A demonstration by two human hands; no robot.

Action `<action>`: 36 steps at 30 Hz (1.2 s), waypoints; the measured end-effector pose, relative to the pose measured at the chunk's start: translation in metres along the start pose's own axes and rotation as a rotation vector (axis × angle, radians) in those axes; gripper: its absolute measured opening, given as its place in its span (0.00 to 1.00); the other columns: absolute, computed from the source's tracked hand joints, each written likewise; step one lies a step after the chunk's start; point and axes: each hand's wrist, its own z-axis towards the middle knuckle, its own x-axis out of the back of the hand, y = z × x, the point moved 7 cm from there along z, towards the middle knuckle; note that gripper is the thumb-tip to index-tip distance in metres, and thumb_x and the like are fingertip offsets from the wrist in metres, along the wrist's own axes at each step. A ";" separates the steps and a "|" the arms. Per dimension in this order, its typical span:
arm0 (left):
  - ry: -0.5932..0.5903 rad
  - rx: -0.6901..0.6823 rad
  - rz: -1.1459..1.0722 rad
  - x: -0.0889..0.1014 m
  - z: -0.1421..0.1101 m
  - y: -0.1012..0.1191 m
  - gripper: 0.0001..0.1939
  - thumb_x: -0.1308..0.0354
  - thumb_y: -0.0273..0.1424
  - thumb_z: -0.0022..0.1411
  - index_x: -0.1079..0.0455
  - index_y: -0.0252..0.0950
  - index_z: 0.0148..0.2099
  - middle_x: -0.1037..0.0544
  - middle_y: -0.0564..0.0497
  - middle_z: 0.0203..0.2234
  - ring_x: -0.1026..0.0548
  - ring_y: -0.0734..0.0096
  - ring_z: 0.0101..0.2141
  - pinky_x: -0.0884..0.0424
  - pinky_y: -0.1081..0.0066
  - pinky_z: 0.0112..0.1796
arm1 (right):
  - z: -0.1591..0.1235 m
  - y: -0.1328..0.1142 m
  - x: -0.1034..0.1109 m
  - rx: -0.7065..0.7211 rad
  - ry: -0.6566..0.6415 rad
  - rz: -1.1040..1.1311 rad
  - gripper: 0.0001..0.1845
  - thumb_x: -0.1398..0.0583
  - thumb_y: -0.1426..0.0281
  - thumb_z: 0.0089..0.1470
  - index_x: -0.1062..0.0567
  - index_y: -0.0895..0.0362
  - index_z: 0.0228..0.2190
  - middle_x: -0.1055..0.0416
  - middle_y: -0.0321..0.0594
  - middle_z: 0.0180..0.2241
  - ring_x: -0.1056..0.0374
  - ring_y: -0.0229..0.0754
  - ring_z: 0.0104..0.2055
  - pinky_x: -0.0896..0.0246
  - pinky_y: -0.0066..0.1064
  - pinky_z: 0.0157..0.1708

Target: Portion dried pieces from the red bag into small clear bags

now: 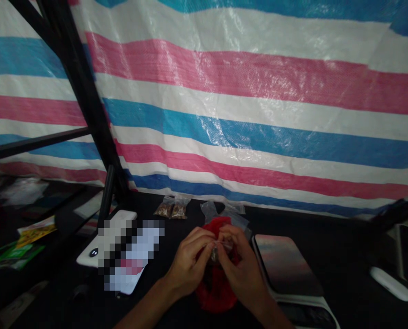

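Left hand (189,260) and right hand (241,262) close together over red bag (217,292), near desk's near edge — thumbs and curled forefingers of both pinching top of small clear bag (215,254), tips almost meeting; other fingers bent in, exact contact too dim to tell; small clear bag held above red bag; two filled bags (171,210) of brown bits by far edge of desk (149,310); loose clear bags (209,211) just beyond hands; scale (286,265) beside right hand
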 end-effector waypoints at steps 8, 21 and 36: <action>0.151 0.069 -0.035 0.011 0.004 -0.006 0.11 0.47 0.29 0.71 0.27 0.36 0.35 0.22 0.48 0.34 0.23 0.68 0.37 0.28 0.70 0.41 | 0.003 0.013 0.006 -0.024 0.033 0.045 0.15 0.37 0.69 0.59 0.30 0.52 0.48 0.26 0.34 0.34 0.27 0.38 0.35 0.31 0.27 0.38; 0.306 -0.040 0.091 0.016 0.000 0.005 0.08 0.43 0.23 0.67 0.25 0.37 0.36 0.20 0.50 0.32 0.22 0.70 0.35 0.27 0.72 0.38 | 0.004 0.011 0.016 -0.049 0.129 0.010 0.14 0.35 0.69 0.56 0.29 0.52 0.44 0.27 0.32 0.31 0.28 0.40 0.34 0.31 0.31 0.39; 0.243 0.043 -0.030 0.008 0.000 0.002 0.07 0.40 0.28 0.66 0.26 0.36 0.33 0.22 0.51 0.28 0.24 0.71 0.32 0.28 0.72 0.35 | -0.002 0.000 0.025 0.060 0.177 0.030 0.11 0.32 0.71 0.52 0.26 0.51 0.37 0.28 0.29 0.25 0.30 0.38 0.29 0.33 0.29 0.34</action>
